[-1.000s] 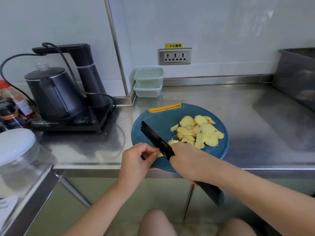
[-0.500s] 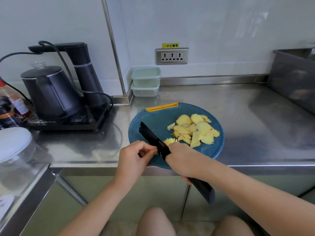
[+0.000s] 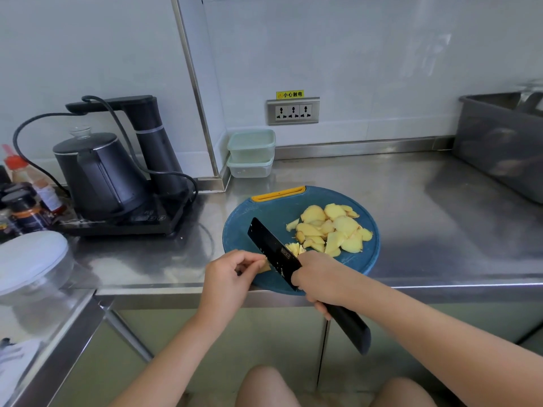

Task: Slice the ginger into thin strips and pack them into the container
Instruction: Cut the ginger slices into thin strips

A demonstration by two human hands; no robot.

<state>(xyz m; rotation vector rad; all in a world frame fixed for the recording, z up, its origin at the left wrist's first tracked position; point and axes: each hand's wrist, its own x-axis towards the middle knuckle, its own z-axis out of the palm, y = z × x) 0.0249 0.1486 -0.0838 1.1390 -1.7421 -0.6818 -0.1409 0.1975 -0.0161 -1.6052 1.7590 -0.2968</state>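
A round blue cutting board (image 3: 264,210) with a yellow handle lies at the counter's front edge. Several yellow ginger slices (image 3: 332,227) are piled on its right half, and a small heap of cut strips (image 3: 293,248) lies just right of the blade. My right hand (image 3: 320,277) grips a black knife (image 3: 271,245) whose blade rests on the board. My left hand (image 3: 229,277) pinches a small ginger piece (image 3: 264,267) against the blade's left side. Two stacked pale green containers (image 3: 251,152) stand by the back wall.
A black kettle (image 3: 100,174) on its base and cord sit to the left, with sauce bottles (image 3: 23,198) and a white-lidded glass jar (image 3: 29,259) further left. A grey bin (image 3: 499,145) stands at the right. The steel counter (image 3: 411,215) edge runs below the board.
The knife and both hands have stayed at the board's front left, with the blade shifting slightly along the ginger piece. The camera has drifted a little.
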